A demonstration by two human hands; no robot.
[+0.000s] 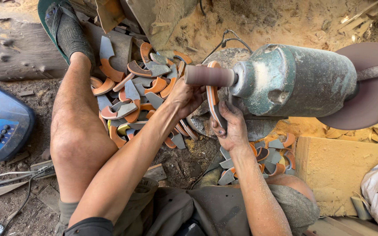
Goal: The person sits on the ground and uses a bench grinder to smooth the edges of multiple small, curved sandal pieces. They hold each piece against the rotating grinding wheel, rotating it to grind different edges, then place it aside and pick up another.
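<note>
Head view: my green sanding motor (292, 81) fills the right side, its drum (208, 75) pointing left. Below lies a pile of orange-and-grey curved blanks (132, 96) on the dirt floor. My left hand (188, 97) and right hand (232, 126) both clamp one curved blank (214, 102), held upright, long axis vertical, touching the drum's underside.

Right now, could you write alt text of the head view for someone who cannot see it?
A seated person's left hand and right hand press a curved orange-and-grey piece against the sanding drum of a dusty green motor. Heaps of similar curved pieces lie on the sawdust-strewn ground between the bare legs.
</note>
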